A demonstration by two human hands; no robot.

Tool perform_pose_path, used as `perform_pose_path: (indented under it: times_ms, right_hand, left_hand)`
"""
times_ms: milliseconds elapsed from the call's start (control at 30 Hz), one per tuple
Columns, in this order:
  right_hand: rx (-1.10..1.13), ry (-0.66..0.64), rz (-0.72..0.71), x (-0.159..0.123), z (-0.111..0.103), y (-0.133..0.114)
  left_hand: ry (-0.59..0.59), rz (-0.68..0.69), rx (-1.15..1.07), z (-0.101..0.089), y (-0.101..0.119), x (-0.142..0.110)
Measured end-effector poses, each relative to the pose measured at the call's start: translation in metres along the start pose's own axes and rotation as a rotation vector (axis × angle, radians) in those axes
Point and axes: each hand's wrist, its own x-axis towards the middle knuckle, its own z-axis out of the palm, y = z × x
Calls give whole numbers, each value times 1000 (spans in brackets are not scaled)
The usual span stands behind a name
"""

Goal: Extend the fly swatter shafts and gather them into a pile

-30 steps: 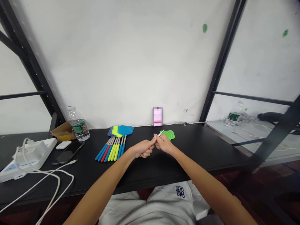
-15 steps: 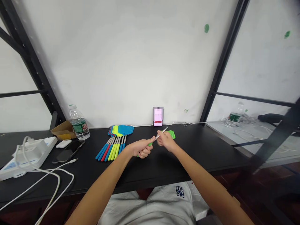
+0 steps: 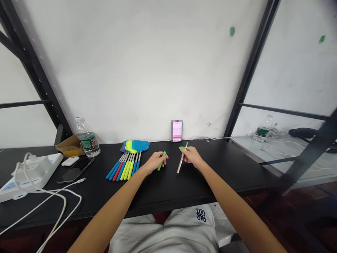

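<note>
1. Your left hand [image 3: 155, 163] is clenched around a short green handle [image 3: 162, 161], its long axis running from 1 o'clock down to 7 o'clock.
2. Your right hand [image 3: 192, 156] grasps a metal shaft [image 3: 181, 159], which lies along the same 1-to-7 line above the black counter [image 3: 210, 168].
3. A green swatter head [image 3: 183, 149] touches your right hand at its 10 o'clock.
4. Colored fly swatters [image 3: 126, 161] lie at your left hand's 9 o'clock.

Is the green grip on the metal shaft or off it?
Off: the green grip sits in the left hand, the metal shaft in the right hand, with a gap between the hands.
</note>
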Motion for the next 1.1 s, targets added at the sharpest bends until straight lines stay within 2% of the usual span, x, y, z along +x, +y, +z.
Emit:
perform_pose_path:
  times_ms: [100, 167, 300, 433, 600, 900, 1100]
  right_hand:
    - [-253, -2, -37, -2, -1, 3]
    - [-415, -34, -91, -4, -1, 4]
    - [-710, -18, -209, -10, 6, 3]
    - [-888, 14, -220, -12, 11, 2]
    - [-956, 28, -218, -12, 11, 3]
    - [-986, 23, -205, -15, 11, -1]
    - [-1044, 7, -124, -18, 8, -5]
  left_hand:
    - [161, 148, 429, 1, 1, -3]
    - [234, 193, 653, 1, 3, -6]
    - [237, 43, 832, 3, 4, -8]
    - [268, -81, 905, 3, 4, -7]
    - [260, -131, 926, 3, 2, -6]
    - [267, -116, 922, 2, -5, -4]
    - [246, -96, 916, 0, -3, -6]
